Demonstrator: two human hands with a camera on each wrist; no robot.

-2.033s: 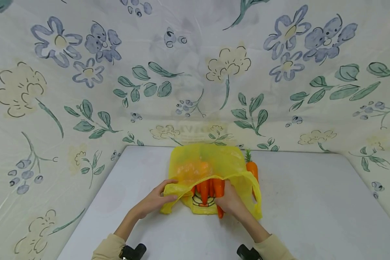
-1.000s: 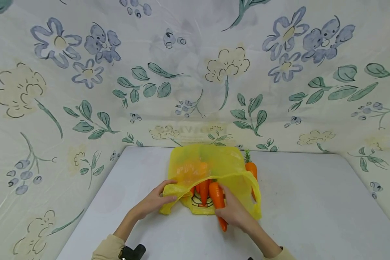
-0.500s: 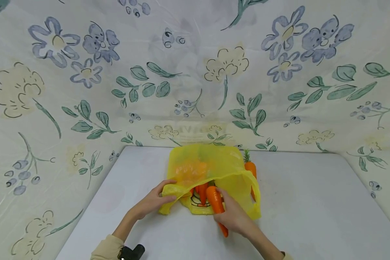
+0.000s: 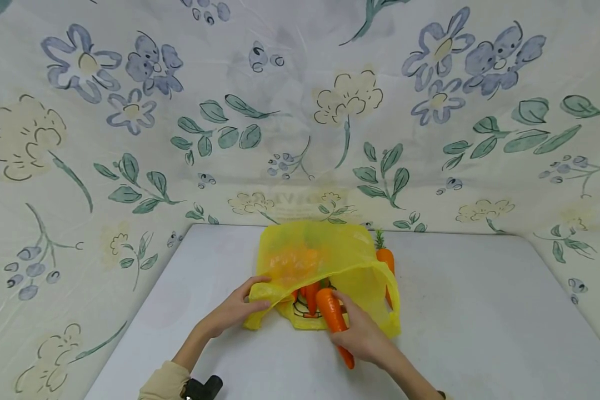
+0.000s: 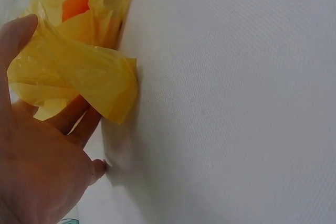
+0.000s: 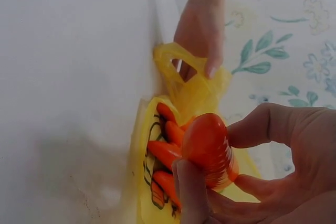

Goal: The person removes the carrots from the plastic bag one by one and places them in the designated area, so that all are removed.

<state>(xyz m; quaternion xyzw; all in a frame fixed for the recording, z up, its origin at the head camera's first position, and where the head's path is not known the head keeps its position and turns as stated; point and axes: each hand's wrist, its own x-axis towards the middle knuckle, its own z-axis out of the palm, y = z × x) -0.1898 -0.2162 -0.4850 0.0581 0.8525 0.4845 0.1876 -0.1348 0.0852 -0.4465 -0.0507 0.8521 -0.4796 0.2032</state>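
Gripping orange carrot (image 4: pixel 332 309), right fingers (image 6: pixel 262 124); left fingers (image 5: pixel 90 125) holding yellow bag (image 4: pixel 350 241).

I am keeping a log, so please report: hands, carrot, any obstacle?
Right hand grips carrot at mouth of bag, tip outside. Left hand pinches bag's edge. More carrots inside; nothing visible in the way.

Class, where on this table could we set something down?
Bare: the table right of the bag and outer carrot; also its strip left of the left hand. Crowded: the middle, where the right hand holds another carrot at the bag's mouth.
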